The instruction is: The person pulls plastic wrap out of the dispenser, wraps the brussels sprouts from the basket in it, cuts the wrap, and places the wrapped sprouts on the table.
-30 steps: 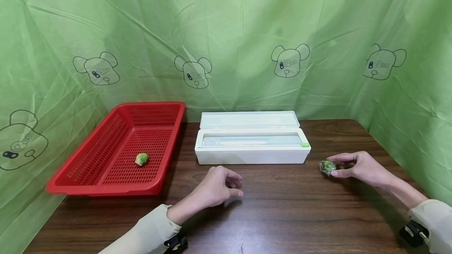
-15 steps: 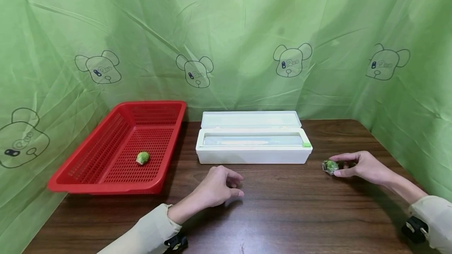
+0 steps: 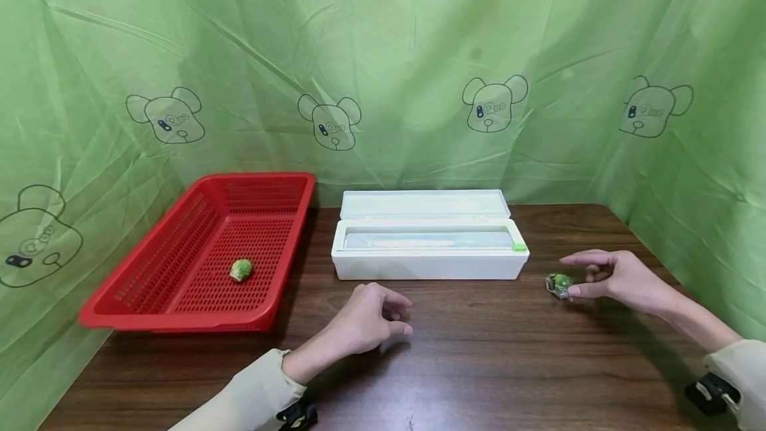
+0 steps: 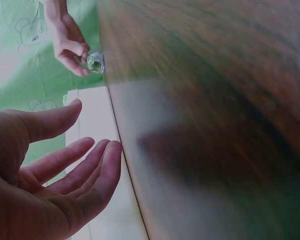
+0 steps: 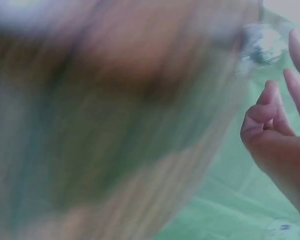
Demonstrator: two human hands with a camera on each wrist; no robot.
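Gripping nothing with the right hand (image 3: 628, 282), spread wide between thumb and forefinger, with a film-wrapped sprout (image 3: 558, 285) on the table (image 3: 479, 358) at the fingertips, perhaps touching the thumb. Best eased straight back, without dragging it, away from the white box (image 3: 427, 266) beyond.

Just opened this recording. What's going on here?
A person's right hand is open beside a small round green vegetable in clear film on the dark brown wooden table; whether the hand touches it is hard to tell. The left hand, fingers loosely curled, holds nothing, in front of a long white rectangular box with its lid open. One unwrapped green vegetable lies in the red perforated plastic basket at the person's left.
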